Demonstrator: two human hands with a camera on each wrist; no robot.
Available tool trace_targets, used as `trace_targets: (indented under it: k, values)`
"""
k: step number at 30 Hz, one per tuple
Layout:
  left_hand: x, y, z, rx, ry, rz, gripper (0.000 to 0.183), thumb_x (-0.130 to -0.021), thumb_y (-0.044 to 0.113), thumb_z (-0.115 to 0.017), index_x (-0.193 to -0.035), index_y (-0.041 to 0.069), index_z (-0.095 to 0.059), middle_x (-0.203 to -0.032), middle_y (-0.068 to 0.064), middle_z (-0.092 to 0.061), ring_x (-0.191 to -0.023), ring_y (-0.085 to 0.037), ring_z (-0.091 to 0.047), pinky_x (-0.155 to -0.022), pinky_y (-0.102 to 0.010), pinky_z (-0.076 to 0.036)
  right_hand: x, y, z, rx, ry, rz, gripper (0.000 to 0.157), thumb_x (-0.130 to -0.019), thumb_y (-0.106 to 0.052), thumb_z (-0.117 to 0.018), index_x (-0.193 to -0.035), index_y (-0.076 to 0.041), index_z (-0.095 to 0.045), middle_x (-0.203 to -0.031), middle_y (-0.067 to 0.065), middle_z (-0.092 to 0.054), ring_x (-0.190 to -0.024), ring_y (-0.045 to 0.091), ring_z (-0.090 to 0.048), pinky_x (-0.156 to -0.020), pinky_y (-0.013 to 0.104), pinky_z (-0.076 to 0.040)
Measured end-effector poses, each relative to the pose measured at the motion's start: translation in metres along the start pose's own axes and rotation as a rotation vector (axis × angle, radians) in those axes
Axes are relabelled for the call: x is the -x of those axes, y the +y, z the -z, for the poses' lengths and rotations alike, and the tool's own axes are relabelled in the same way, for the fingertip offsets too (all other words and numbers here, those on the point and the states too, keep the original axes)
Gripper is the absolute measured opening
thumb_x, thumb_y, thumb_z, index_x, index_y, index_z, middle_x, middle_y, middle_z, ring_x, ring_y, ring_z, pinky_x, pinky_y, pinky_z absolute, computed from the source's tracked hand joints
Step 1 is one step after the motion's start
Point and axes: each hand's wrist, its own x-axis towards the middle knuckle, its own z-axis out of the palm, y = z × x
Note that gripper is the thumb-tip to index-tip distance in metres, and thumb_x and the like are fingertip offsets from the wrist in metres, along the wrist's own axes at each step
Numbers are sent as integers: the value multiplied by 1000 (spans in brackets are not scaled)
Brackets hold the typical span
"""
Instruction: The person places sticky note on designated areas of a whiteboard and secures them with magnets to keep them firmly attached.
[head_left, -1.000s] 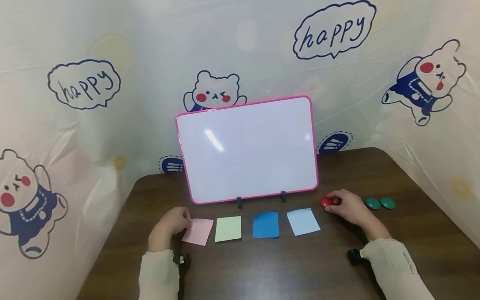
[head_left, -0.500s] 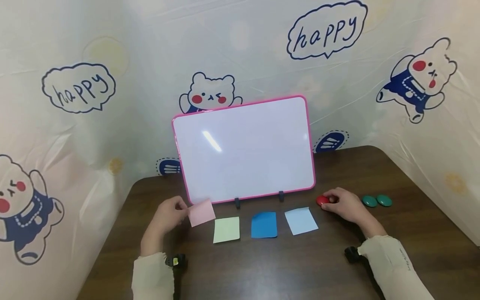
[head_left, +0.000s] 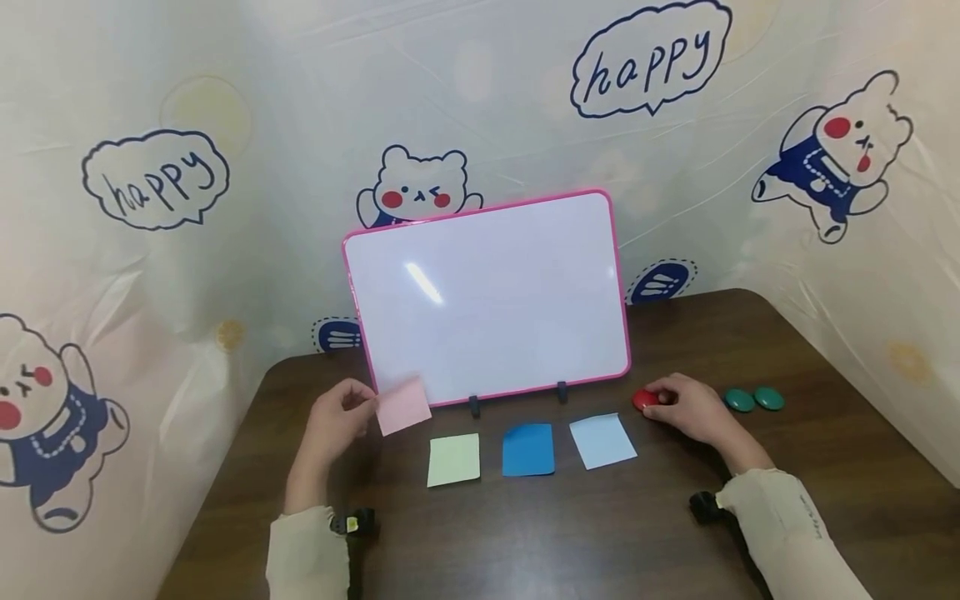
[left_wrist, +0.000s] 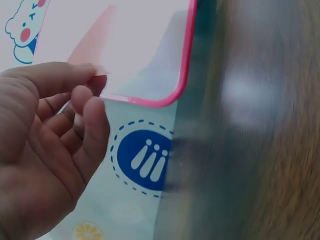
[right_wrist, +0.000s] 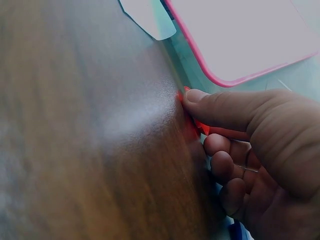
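My left hand point(head_left: 335, 423) pinches a pink sticky note point(head_left: 403, 407) by its left edge. In the head view the note overlaps the lower left corner of a pink-framed whiteboard point(head_left: 487, 300). At the table's right, my right hand point(head_left: 693, 408) holds a round red magnet point(head_left: 644, 400) between thumb and fingers, low at the tabletop. The right wrist view shows the thumb over the red magnet point(right_wrist: 201, 126), most of it hidden. Laid in a row before the board are a pale green note point(head_left: 453, 460), a blue note point(head_left: 528, 450) and a light blue note point(head_left: 603, 442).
Two green magnets point(head_left: 753, 400) lie to the right of my right hand. Small black feet point(head_left: 474, 406) prop the whiteboard on the brown table point(head_left: 555, 533). A printed curtain point(head_left: 285, 167) hangs behind and along both sides.
The pink note has left the table and risen with my left hand toward the board's lower left corner. My right hand stays at the red magnet. The head view has shifted slightly.
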Motion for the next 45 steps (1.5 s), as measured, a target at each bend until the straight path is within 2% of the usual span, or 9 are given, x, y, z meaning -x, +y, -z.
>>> trace_targets:
  k: [4, 7, 15, 20, 23, 30, 36, 45]
  values:
    - [-1, 0, -3, 101, 45, -6, 26, -99, 31, -66, -112, 8, -64, -103, -15, -62, -77, -33, -61, -79, -47, -55, 0, -1, 2, 1, 0, -6, 48, -91, -30, -77, -128, -2, -65, -112, 14, -60, -99, 32, -54, -84, 49, -51]
    - [-2, 1, -4, 142, 74, -11, 25, -100, 29, -66, -112, 7, -64, -100, -16, -62, -77, -34, -60, -78, -48, -54, 1, 0, 2, 3, -1, -1, 49, -91, -30, -77, -128, -2, -65, -112, 14, -60, -99, 32, -54, -84, 49, -51]
    - [-4, 4, -8, 211, 120, 3, 32, -99, 36, -66, -115, 8, -65, -103, -15, -62, -79, -30, -60, -78, -44, -55, 0, 6, 3, 6, 14, 13, 48, -90, -31, -78, -127, -2, -65, -109, 13, -61, -97, 31, -54, -83, 47, -51]
    - [-6, 4, -10, 249, 135, -16, 33, -99, 36, -67, -116, 7, -66, -100, -15, -62, -79, -28, -61, -75, -36, -56, 1, 7, 3, 3, 21, 41, 48, -90, -31, -78, -126, -1, -66, -109, 13, -62, -96, 30, -54, -82, 48, -51]
    - [-8, 4, -10, 252, 134, -19, 35, -98, 37, -67, -116, 8, -66, -99, -15, -62, -79, -28, -61, -73, -32, -56, 1, 5, 3, -9, 18, 32, 48, -90, -31, -78, -126, -1, -66, -110, 13, -62, -97, 31, -54, -83, 48, -52]
    - [-9, 2, -14, 260, 116, 10, 33, -99, 36, -67, -116, 8, -67, -95, -16, -61, -77, -29, -60, -76, -42, -56, -1, 7, -1, -2, 19, 47, 46, -90, -29, -77, -126, -1, -66, -108, 12, -62, -97, 30, -54, -82, 47, -51]
    - [-9, 2, -17, 252, 147, 12, 34, -99, 37, -66, -117, 9, -66, -96, -16, -61, -78, -31, -60, -76, -43, -55, -2, 4, -3, -3, 18, 54, 45, -90, -28, -78, -124, -2, -67, -106, 10, -61, -95, 29, -54, -81, 45, -51]
    - [-22, 11, -15, 252, 189, -15, 32, -100, 36, -64, -117, 8, -65, -97, -15, -61, -78, -31, -60, -75, -45, -55, 0, 0, -3, 14, 7, 37, 46, -90, -28, -78, -125, -1, -66, -106, 10, -61, -94, 29, -54, -81, 46, -51]
